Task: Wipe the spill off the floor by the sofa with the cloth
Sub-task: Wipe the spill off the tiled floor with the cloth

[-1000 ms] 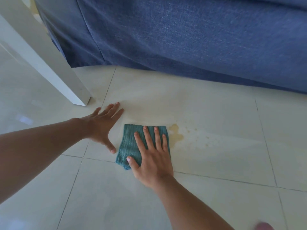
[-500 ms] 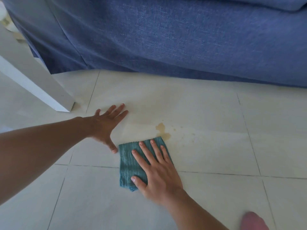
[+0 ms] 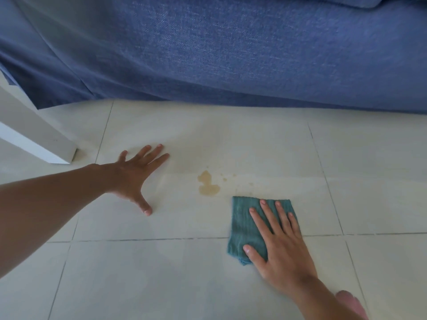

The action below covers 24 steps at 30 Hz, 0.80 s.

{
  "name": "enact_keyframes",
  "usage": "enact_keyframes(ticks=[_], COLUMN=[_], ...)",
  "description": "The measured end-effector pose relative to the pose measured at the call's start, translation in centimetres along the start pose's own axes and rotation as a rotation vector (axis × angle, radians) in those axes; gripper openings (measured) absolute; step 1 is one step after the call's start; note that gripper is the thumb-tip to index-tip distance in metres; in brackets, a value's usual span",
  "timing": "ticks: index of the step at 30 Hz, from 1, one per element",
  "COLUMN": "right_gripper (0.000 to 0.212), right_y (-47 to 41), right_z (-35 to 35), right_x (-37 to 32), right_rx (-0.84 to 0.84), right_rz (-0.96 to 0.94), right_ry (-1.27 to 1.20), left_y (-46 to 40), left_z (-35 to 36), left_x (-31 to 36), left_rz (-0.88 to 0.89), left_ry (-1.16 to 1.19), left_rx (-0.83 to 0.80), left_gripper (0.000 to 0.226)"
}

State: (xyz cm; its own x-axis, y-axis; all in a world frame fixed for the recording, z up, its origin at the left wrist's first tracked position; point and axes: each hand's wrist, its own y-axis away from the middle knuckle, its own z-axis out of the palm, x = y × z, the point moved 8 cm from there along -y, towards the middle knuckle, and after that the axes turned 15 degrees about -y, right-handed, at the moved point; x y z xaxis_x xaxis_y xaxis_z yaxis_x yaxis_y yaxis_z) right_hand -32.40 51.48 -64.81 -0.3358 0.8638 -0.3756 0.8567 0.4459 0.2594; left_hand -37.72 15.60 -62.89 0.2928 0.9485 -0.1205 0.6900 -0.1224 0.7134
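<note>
Under flat right hand [image 3: 280,248]: cloth [image 3: 245,225], spill [image 3: 208,186] prob. just clear.

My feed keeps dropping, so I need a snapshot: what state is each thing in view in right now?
Folded teal cloth: flat on the floor, pressed under the right hand, beside the puddle, not on it.
Tan liquid spill: small puddle with scattered droplets, still unwiped.
Right hand: fingers spread, palm down on the cloth.
Left hand: open, braced flat on the pale tiled floor.
Blue fabric sofa: dry where visible, its base meeting the floor.
</note>
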Motion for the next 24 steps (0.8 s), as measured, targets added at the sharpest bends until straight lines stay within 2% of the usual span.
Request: enact_keyframes(ticks=[4,10,16,24], right_gripper=[0.082,0.085,0.085,0.082], right_y=[-1.1,-7.6,-13.6,-16.8], right_z=[-0.6,-3.0,-4.9,-6.0], right_x=[0.2,1.7,2.3,2.3], right_rx=[0.06,0.153,0.176,0.197], right_rz=[0.042,0.145,0.142,0.147], right_ry=[-0.019,0.0,0.009,0.02], left_y=[-0.2,-0.1,-0.3,-0.8], left_z=[0.3,0.6,0.8,1.0], left_x=[-0.1,-0.2,-0.5,-0.9], left_rz=[0.006,0.016,0.029,0.033], left_ry=[0.016,0.048,0.103,0.141], left_rx=[0.004,0.028,0.037,0.059], left_gripper=[0.155,0.153,0.153,0.153])
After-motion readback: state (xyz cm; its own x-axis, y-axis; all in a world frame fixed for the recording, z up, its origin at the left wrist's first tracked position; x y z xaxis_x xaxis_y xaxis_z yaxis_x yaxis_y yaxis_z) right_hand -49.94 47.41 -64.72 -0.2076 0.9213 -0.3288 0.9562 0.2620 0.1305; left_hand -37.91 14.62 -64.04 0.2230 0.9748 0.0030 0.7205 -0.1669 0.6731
